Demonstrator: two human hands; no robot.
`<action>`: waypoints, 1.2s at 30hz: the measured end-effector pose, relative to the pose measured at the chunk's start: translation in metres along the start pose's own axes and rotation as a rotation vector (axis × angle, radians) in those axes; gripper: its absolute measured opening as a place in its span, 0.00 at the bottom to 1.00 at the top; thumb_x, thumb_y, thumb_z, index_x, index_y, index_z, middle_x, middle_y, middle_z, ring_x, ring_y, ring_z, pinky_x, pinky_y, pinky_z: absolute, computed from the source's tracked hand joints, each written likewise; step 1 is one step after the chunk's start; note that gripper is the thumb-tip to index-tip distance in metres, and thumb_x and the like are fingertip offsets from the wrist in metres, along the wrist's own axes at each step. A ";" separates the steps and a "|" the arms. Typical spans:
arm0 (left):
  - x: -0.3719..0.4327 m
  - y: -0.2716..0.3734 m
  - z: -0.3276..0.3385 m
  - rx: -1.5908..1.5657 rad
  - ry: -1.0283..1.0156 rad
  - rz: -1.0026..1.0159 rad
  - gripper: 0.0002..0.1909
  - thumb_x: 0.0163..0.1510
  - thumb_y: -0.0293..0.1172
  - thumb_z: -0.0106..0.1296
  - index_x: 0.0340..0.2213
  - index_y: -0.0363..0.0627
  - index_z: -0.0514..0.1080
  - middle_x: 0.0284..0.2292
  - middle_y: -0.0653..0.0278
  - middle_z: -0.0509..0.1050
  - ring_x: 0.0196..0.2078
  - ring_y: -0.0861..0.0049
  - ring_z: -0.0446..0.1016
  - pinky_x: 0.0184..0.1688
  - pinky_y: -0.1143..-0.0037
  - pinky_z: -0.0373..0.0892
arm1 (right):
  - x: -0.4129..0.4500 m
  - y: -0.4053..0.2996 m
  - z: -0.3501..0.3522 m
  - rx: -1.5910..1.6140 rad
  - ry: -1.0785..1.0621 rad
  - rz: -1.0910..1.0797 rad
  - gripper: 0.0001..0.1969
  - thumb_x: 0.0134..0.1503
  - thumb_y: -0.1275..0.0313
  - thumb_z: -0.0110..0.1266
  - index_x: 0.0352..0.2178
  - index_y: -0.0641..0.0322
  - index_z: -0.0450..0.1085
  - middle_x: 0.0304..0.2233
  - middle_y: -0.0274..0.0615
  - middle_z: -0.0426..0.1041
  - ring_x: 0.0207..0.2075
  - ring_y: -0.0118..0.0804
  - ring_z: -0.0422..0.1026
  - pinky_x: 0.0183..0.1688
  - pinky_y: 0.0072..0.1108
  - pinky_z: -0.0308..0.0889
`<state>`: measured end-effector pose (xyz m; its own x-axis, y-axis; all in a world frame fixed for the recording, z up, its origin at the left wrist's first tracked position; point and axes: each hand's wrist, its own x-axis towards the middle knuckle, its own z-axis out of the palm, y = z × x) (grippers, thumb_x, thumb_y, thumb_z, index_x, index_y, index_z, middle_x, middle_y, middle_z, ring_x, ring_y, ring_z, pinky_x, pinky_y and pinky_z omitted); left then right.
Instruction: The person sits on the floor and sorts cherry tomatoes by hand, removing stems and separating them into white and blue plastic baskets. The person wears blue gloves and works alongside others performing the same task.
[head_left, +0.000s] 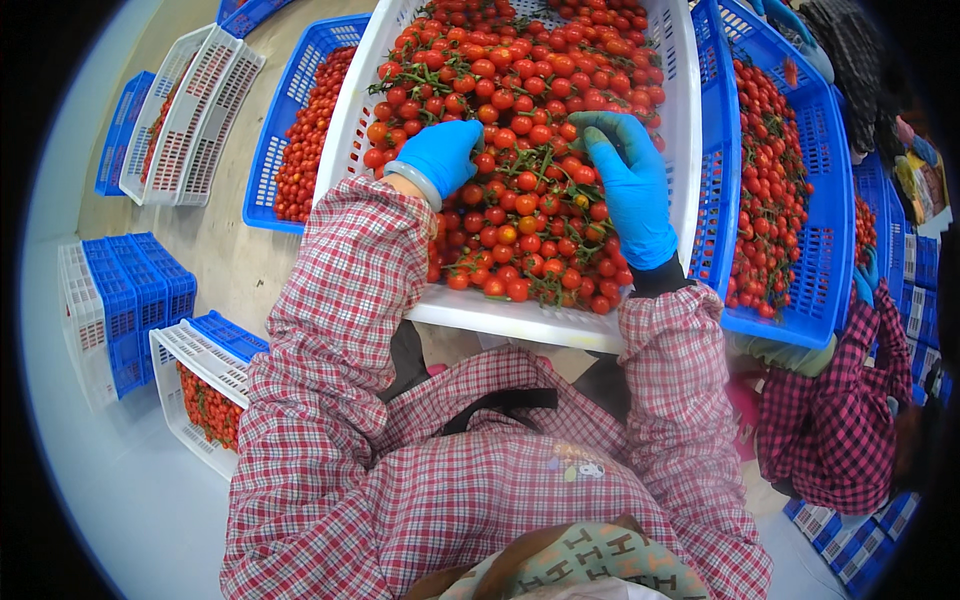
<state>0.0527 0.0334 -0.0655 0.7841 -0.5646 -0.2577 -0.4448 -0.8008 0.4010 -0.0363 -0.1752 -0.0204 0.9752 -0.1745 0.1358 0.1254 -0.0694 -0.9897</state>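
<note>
A white perforated plastic crate (517, 319) full of red cherry tomatoes (525, 202), many on green stems, lies before me. My left hand (442, 157), in a blue glove with a pale bangle at the wrist, rests low over the tomatoes on the crate's left side. Its fingers curl downward, and their tips are hidden, so I cannot tell if they hold anything. Over the right side is my right hand (634, 184), also blue-gloved, its fingertips smudged dark green. Thumb and forefinger are bent and slightly apart above the fruit, with nothing visibly between them.
Blue crates of tomatoes stand left (259, 180) and right (821, 247) of the white one. Stacked white and blue crates (142, 300) line the left wall. A co-worker in a checked garment (832, 420) is at the right; another person's gloved arm (787, 22) shows at the upper right.
</note>
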 end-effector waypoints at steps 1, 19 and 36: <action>-0.001 -0.003 -0.002 -0.048 -0.016 -0.013 0.14 0.45 0.25 0.50 0.36 0.45 0.65 0.36 0.53 0.70 0.38 0.55 0.71 0.38 0.64 0.69 | 0.000 0.000 0.001 -0.001 -0.009 0.005 0.08 0.54 0.76 0.47 0.36 0.64 0.68 0.35 0.35 0.69 0.34 0.24 0.67 0.38 0.16 0.63; -0.011 0.023 -0.035 -0.901 -0.191 0.166 0.12 0.46 0.22 0.51 0.36 0.39 0.69 0.32 0.65 0.71 0.35 0.81 0.71 0.39 0.79 0.70 | -0.002 0.003 0.008 -0.042 -0.226 0.192 0.12 0.52 0.71 0.52 0.38 0.65 0.67 0.34 0.38 0.71 0.35 0.26 0.69 0.38 0.18 0.65; -0.021 0.021 -0.044 -1.000 -0.215 0.199 0.12 0.46 0.25 0.53 0.35 0.41 0.69 0.33 0.67 0.71 0.36 0.81 0.70 0.41 0.80 0.67 | -0.002 -0.015 0.003 0.261 -0.287 0.210 0.22 0.50 0.77 0.51 0.48 0.65 0.60 0.47 0.42 0.66 0.47 0.30 0.66 0.47 0.20 0.62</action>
<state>0.0465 0.0373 -0.0134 0.5988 -0.7705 -0.2188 0.0806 -0.2138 0.9736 -0.0398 -0.1703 -0.0061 0.9910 0.1239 -0.0509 -0.0746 0.1953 -0.9779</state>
